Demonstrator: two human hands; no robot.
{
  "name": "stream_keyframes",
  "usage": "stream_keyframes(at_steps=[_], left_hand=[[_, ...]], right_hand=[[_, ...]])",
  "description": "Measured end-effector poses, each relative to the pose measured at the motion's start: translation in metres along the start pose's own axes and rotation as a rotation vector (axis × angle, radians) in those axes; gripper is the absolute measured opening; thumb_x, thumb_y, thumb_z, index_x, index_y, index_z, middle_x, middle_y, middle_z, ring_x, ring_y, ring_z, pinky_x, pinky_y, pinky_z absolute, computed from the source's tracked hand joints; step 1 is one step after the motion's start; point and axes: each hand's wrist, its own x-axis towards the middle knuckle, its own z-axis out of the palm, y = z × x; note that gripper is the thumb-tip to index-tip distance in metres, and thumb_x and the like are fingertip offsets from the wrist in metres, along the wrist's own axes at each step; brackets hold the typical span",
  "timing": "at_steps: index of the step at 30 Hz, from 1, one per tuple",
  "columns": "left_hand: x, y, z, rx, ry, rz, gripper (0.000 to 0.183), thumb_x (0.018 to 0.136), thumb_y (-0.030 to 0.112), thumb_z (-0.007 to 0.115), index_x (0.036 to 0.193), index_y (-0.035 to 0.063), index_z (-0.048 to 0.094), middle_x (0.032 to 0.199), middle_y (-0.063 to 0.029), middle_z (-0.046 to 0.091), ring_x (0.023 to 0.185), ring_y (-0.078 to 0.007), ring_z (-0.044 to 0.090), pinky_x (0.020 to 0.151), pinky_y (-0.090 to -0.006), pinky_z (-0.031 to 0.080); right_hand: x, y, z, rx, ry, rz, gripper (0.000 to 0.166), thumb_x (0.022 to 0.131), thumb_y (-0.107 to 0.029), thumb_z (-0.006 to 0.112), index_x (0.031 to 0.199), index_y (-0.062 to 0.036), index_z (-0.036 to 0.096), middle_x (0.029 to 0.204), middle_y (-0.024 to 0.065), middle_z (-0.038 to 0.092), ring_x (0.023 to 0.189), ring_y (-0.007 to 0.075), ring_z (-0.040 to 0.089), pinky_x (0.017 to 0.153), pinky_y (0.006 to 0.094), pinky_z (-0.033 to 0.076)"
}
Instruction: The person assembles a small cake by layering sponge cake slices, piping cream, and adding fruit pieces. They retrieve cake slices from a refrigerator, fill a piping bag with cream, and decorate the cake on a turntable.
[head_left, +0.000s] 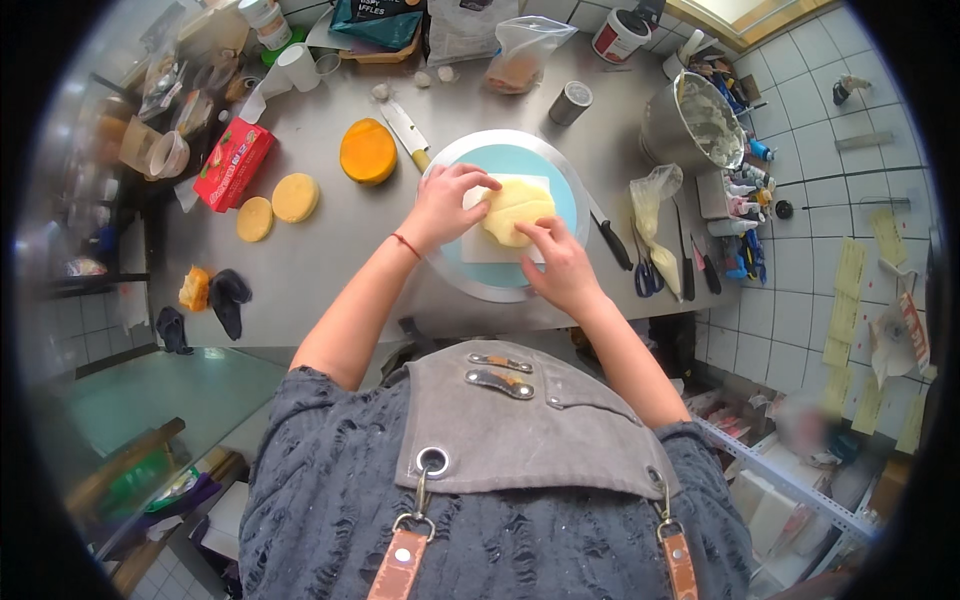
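Note:
Before me a round turntable (435, 255) carries a pale blue disc (504, 159) and a square white sheet (480, 250). On the sheet lies a soft, pale yellow, pancake-like round (517, 206) with a fold or seam across its top. My left hand (452, 201) touches its upper left edge with thumb and fingertips. Fingertips of my right hand (561, 264) rest on its lower right side, the thumb lower down. Whether either hand pinches it is not clear. A cut orange fruit half, likely mango (367, 152), and a broad-bladed knife (406, 129) lie left of the turntable.
Two yellow cake rounds (295, 197) lie at left near a red box (234, 165). On the right are a black-handled knife (613, 241), scissors (647, 276), a filled piping bag (656, 232) and a metal pot (667, 127). A metal can (571, 103) stands behind.

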Motion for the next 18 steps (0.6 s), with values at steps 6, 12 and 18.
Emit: stream_keyframes(at_steps=[6, 12, 18], left_hand=[[-0.002, 0.028, 0.005, 0.057, -0.042, 0.223, 0.024, 0.073, 0.016, 0.069, 0.097, 0.0132, 0.066, 0.103, -0.0053, 0.061, 0.095, -0.0274, 0.056, 0.087, -0.0359, 0.046], [0.006, 0.024, 0.019, 0.167, -0.065, 0.194, 0.031, 0.073, 0.017, 0.069, 0.103, 0.0119, 0.065, 0.106, -0.0061, 0.060, 0.097, -0.0275, 0.056, 0.088, -0.0372, 0.047], [0.018, 0.038, 0.009, 0.121, -0.107, 0.210, 0.024, 0.077, 0.014, 0.067, 0.100, 0.0122, 0.067, 0.103, -0.0061, 0.061, 0.097, -0.0273, 0.056, 0.087, -0.0369, 0.047]], right_hand=[[0.027, 0.019, -0.012, 0.108, -0.064, 0.080, 0.039, 0.075, -0.005, 0.064, 0.114, -0.0062, 0.059, 0.109, 0.0145, 0.052, 0.095, 0.0319, 0.058, 0.082, 0.0378, 0.050], [0.036, 0.036, 0.004, 0.149, -0.104, 0.112, 0.038, 0.076, -0.006, 0.064, 0.113, -0.0052, 0.060, 0.111, 0.0149, 0.051, 0.096, 0.0303, 0.057, 0.084, 0.0374, 0.049], [0.036, 0.038, -0.032, 0.346, 0.124, 0.234, 0.031, 0.078, -0.005, 0.062, 0.109, -0.0058, 0.066, 0.094, 0.0089, 0.061, 0.065, 0.0121, 0.056, 0.066, 0.0278, 0.050]])
